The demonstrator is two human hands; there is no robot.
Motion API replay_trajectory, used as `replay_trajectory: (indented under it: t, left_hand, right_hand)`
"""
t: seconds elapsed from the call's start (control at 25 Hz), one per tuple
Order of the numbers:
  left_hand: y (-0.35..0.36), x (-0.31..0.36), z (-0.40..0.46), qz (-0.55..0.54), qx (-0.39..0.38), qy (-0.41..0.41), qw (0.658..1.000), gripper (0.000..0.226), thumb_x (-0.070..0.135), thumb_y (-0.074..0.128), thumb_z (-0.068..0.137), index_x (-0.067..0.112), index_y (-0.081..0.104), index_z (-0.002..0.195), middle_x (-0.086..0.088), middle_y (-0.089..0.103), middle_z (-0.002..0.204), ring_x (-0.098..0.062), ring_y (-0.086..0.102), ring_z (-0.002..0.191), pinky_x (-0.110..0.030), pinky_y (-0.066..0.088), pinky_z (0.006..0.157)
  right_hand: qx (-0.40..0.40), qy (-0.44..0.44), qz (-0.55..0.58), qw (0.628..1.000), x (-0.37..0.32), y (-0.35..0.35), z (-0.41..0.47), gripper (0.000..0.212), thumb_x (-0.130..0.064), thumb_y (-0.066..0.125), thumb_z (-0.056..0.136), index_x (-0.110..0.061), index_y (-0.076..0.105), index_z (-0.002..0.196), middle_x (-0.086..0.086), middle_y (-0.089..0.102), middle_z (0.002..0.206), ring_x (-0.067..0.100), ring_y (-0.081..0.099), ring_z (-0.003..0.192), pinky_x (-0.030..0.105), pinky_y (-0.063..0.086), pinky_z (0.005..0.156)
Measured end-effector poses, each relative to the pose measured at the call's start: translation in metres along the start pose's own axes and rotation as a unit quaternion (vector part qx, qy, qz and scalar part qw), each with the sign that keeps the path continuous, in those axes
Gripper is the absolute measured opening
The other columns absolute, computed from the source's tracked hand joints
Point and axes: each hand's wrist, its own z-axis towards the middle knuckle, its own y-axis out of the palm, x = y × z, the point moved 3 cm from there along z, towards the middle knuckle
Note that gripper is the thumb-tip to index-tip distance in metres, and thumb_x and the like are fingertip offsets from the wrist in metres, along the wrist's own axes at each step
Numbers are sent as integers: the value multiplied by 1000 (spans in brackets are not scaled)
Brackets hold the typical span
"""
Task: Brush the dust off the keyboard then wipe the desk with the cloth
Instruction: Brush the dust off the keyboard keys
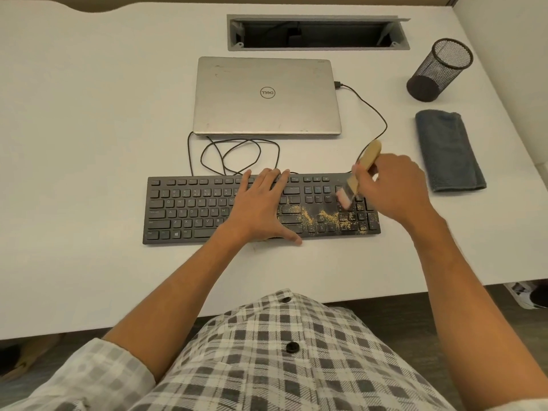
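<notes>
from the head view, a flat black plastic keyboard [261, 207] lies at centre frame on a smooth white tabletop [89, 129], with gritty tan dust [326, 216] scattered over its right-hand keys. the left hand [264, 207] lies flat across the middle keys, fingers straight and spread. the right hand [394, 189], right of centre, has its fingers curled round the pale wooden handle of a small brush [360, 173], whose blurred light bristles touch the keys near the number pad. a folded grey cloth [447, 151], soft and napped, lies at right frame, apart from the keyboard. above it stands a black wire-mesh cylindrical cup [439, 69]. a closed brushed-silver laptop [267, 96] sits above the keyboard, a thin black cable [237, 149] looping between them.
</notes>
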Motion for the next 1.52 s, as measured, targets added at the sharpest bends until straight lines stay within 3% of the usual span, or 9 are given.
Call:
replay_trajectory:
  t: [0.12,0.32,0.56,0.64,0.76,1.0,1.16,1.36,1.52]
  left_hand:
    - [0,0,0,-5,-4,-1,1000,145,93,65,55,21,0,163,-3,13,169,-20,4,156,-52,-9,125]
    - [0,0,0,-2,-5,-1,1000,146,94,64,55,21,-1,163,-2,11,169,-19,2,157,-52,-9,125]
    - [0,0,-1,-8,0,2,1000,146,93,65,54,21,1,163,-3,13,168,-20,4,156,-52,-9,125]
    - [0,0,0,-13,2,2,1000,146,93,65,54,21,1,163,-3,13,168,-20,4,156,-52,-10,125]
    - [1,-1,0,-12,5,4,1000,145,93,64,54,21,1,163,-2,13,168,-20,4,156,-51,-10,125]
    - [2,-1,0,-15,3,5,1000,146,94,64,54,21,1,163,-3,14,168,-20,4,156,-53,-9,125]
    - [1,-1,0,-15,5,3,1000,146,93,65,54,21,1,163,-3,14,168,-20,4,156,-52,-9,125]
    - [0,-1,0,-12,-1,2,1000,146,93,66,54,21,1,163,-3,13,169,-20,4,156,-52,-9,125]
    - [0,0,0,-13,-2,1,1000,146,93,66,55,20,1,163,-3,13,169,-20,4,156,-52,-9,125]
  right_hand:
    - [49,20,44,998,0,-3,3,40,-41,44,99,-11,65,85,6,65,74,26,58,67,34,43,61]
    - [-43,9,-33,998,4,2,-9,44,-43,42,99,-11,58,74,2,54,63,26,54,63,29,33,53]
    - [81,31,37,996,13,-5,0,44,-44,41,99,-9,64,84,7,65,74,28,57,67,38,47,63]
    - [42,30,38,998,18,1,-1,43,-42,42,98,-10,67,86,7,67,76,29,59,69,39,48,63]
    - [-36,31,-9,999,21,1,-3,43,-40,45,98,-10,60,72,5,58,66,30,58,67,33,40,58]
    - [61,49,36,996,23,-4,-2,44,-43,46,99,-9,64,79,6,63,70,28,57,66,36,44,61]
    - [-10,62,9,998,31,1,-9,46,-43,46,96,-9,64,72,6,63,67,26,57,62,37,48,60]
    - [90,58,61,992,28,-4,-4,44,-46,42,98,-13,70,89,5,69,76,27,60,68,41,50,65]
    - [30,44,-13,999,30,0,-10,45,-44,39,98,-11,68,86,8,67,78,30,59,70,35,45,62]
